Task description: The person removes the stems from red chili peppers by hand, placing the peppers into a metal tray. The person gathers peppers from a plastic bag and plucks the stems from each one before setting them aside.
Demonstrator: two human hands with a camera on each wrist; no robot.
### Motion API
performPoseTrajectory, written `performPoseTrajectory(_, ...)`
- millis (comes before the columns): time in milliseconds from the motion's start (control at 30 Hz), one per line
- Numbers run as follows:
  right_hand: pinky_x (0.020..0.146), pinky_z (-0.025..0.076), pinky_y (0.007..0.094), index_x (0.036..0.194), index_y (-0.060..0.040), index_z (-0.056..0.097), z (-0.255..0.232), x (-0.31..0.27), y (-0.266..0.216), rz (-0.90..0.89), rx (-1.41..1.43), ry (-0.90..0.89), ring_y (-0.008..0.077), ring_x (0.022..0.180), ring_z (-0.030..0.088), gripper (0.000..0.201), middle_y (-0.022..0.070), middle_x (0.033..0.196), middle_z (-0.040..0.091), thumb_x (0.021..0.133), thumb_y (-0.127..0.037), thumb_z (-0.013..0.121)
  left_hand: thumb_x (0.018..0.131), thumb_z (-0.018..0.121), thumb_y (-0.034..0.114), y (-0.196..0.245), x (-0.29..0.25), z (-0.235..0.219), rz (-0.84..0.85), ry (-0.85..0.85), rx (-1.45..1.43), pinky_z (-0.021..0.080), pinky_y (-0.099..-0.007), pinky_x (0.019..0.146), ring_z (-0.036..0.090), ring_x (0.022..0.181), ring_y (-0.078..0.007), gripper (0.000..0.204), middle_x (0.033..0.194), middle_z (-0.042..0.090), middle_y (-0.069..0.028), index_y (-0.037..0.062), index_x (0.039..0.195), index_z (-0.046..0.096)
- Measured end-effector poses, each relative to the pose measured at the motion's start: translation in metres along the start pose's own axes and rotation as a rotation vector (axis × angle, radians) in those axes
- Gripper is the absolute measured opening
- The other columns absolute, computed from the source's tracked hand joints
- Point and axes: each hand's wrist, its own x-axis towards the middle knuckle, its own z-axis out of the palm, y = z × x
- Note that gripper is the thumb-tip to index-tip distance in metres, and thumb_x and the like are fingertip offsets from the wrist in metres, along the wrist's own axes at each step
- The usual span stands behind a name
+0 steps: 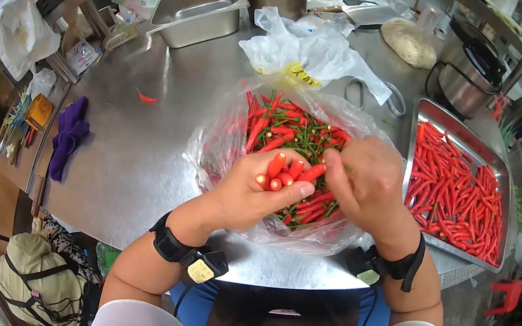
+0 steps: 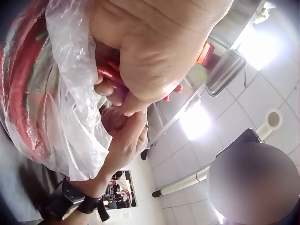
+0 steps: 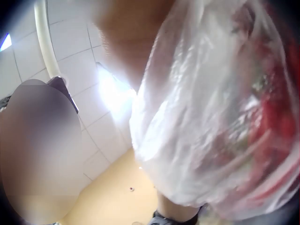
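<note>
My left hand (image 1: 238, 190) cradles several red chili peppers (image 1: 276, 174), their pale stemless ends pointing up between thumb and fingers. One more chili pepper (image 1: 312, 171) sticks out toward my right hand (image 1: 373, 183), whose curled fingers and thumb pinch its green-stemmed end. Both hands are over a clear plastic bag (image 1: 208, 143) filled with red chilies with green stems (image 1: 275, 123). In the left wrist view the left palm (image 2: 159, 51) covers most of the held chilies, and the bag wall (image 2: 77, 98) hangs beside it. Bag plastic (image 3: 183, 126) hides the fingers in the right wrist view.
A metal tray (image 1: 428, 109) of stemless red chilies stands at the right. Scissors (image 1: 394, 99), a crumpled white bag (image 1: 316, 50) and a steel pan (image 1: 201, 9) lie toward the back. A single chili (image 1: 147, 98) and a purple cloth (image 1: 70, 136) are at the left.
</note>
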Motion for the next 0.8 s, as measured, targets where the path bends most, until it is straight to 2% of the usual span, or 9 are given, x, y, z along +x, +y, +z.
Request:
performPoseTrajectory(133, 0.058, 0.045, 0.0395, 0.086, -0.0020, 0.064, -0.003, -0.001, 0.014, 0.106, 0.134, 0.075, 0.0333, 0.067, 0.058, 0.007, 0.0128, 0.075, 0.058, 0.081, -0.007, 0.066, 0.093, 0.064, 0.010, 0.004, 0.004, -0.001, -0.157, 0.078, -0.169, 0.043, -0.0212, 0.056, 0.052, 0.064, -0.0050, 0.013, 0.081, 0.059, -0.0017, 0.0039, 0.098, 0.054)
performPoseTrajectory(200, 0.069, 0.048, 0.0368, 0.104, -0.0023, 0.064, -0.015, -0.006, 0.015, 0.251, 0.221, -0.253, 0.0308, 0.082, 0.060, 0.025, 0.0122, 0.092, 0.061, 0.078, -0.001, 0.064, 0.093, 0.063, 0.010, 0.004, 0.007, 0.002, -0.091, 0.218, -0.305, 0.042, -0.0210, 0.055, 0.052, 0.064, -0.0050, 0.013, 0.079, 0.058, -0.0017, 0.0041, 0.100, 0.053)
performPoseTrajectory(233, 0.069, 0.048, 0.0368, 0.104, -0.0023, 0.064, -0.020, -0.007, 0.018, 0.249, 0.222, -0.255, 0.0308, 0.082, 0.060, 0.025, 0.0122, 0.092, 0.061, 0.078, -0.001, 0.064, 0.094, 0.062, 0.009, 0.002, 0.007, -0.001, -0.116, 0.215, -0.293, 0.043, -0.0211, 0.055, 0.053, 0.064, -0.0063, 0.015, 0.080, 0.060, -0.0024, 0.0043, 0.104, 0.052)
performPoseTrajectory(300, 0.075, 0.046, 0.0389, 0.108, -0.0040, 0.063, -0.025, -0.008, 0.023, 0.074, -0.042, -0.545, 0.0293, 0.086, 0.060, 0.036, 0.0097, 0.097, 0.062, 0.071, -0.001, 0.066, 0.093, 0.064, 0.010, -0.006, 0.008, -0.008, -0.069, 0.191, -0.305, 0.043, -0.0210, 0.056, 0.054, 0.064, -0.0067, 0.017, 0.082, 0.061, -0.0020, 0.0039, 0.106, 0.054)
performPoseTrajectory(367, 0.077, 0.045, 0.0394, 0.106, -0.0043, 0.063, -0.024, -0.011, 0.015, 0.081, -0.151, -0.504, 0.0297, 0.086, 0.059, 0.036, 0.0096, 0.096, 0.062, 0.070, -0.001, 0.067, 0.092, 0.065, 0.010, -0.006, 0.006, -0.009, -0.025, 0.164, -0.318, 0.044, -0.0209, 0.057, 0.055, 0.065, -0.0070, 0.020, 0.085, 0.061, -0.0017, 0.0036, 0.107, 0.055)
performPoseTrajectory(533, 0.076, 0.043, 0.0386, 0.097, -0.0049, 0.063, -0.010, -0.011, 0.020, 0.126, -0.364, -0.439, 0.0306, 0.086, 0.057, 0.027, 0.0104, 0.090, 0.060, 0.070, -0.005, 0.069, 0.084, 0.075, 0.009, 0.006, 0.004, -0.004, -0.096, 0.300, -0.192, 0.048, -0.0217, 0.070, 0.057, 0.078, -0.0057, 0.022, 0.087, 0.062, 0.0019, 0.0029, 0.101, 0.063)
performPoseTrajectory(633, 0.077, 0.044, 0.0393, 0.095, -0.0046, 0.061, -0.006, -0.006, 0.030, 0.087, -0.129, -0.391, 0.0315, 0.088, 0.056, 0.025, 0.0106, 0.087, 0.059, 0.071, -0.008, 0.071, 0.083, 0.075, 0.008, 0.004, 0.004, -0.003, -0.079, 0.316, -0.169, 0.048, -0.0225, 0.075, 0.057, 0.082, -0.0055, 0.020, 0.088, 0.062, 0.0018, 0.0026, 0.099, 0.064)
performPoseTrajectory(700, 0.079, 0.044, 0.0402, 0.094, -0.0046, 0.061, -0.002, -0.002, 0.027, 0.062, 0.012, -0.255, 0.0320, 0.089, 0.056, 0.025, 0.0098, 0.087, 0.059, 0.072, -0.009, 0.072, 0.083, 0.075, 0.008, -0.001, 0.005, -0.002, -0.036, 0.322, -0.159, 0.048, -0.0226, 0.075, 0.057, 0.082, -0.0056, 0.020, 0.089, 0.061, 0.0018, 0.0025, 0.099, 0.064)
performPoseTrajectory(800, 0.082, 0.043, 0.0412, 0.091, -0.0046, 0.061, 0.002, -0.007, 0.025, 0.074, -0.026, -0.302, 0.0317, 0.090, 0.056, 0.022, 0.0092, 0.087, 0.060, 0.071, -0.007, 0.071, 0.084, 0.074, 0.007, -0.006, 0.006, -0.002, 0.015, 0.326, -0.144, 0.048, -0.0230, 0.075, 0.056, 0.082, -0.0058, 0.019, 0.089, 0.061, 0.0015, 0.0024, 0.098, 0.063)
